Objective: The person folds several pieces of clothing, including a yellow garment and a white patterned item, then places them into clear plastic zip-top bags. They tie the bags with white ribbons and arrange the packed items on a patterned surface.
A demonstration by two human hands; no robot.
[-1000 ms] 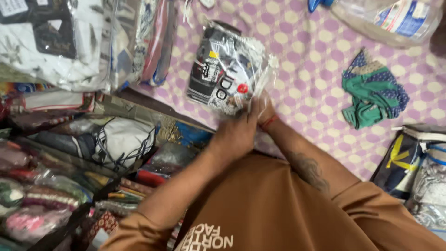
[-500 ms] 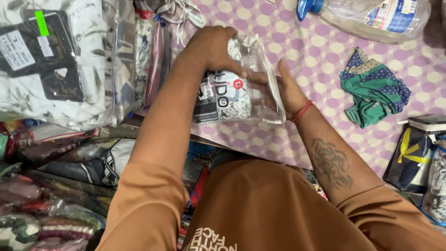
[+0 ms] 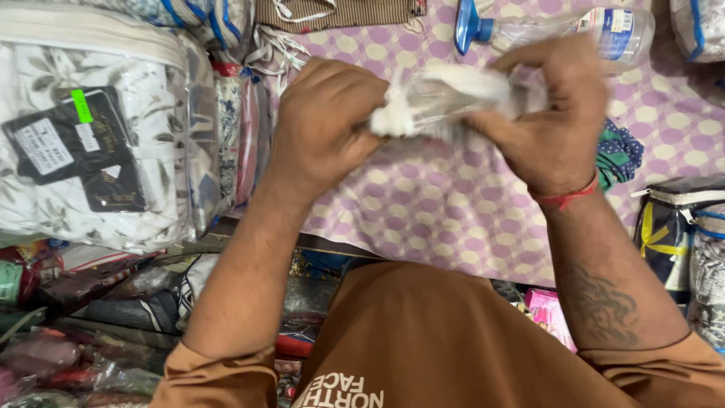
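Both hands [image 3: 438, 121] gripping blurred clear packet [image 3: 445, 102], contents indistinct, above purple-dotted cloth [image 3: 423, 219]

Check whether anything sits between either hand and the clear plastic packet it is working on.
Nothing visible does. The left hand and the right hand both grip the clear plastic packet directly, one at each end, holding it up above the purple dotted cloth. The packet is motion-blurred, so its contents cannot be made out.
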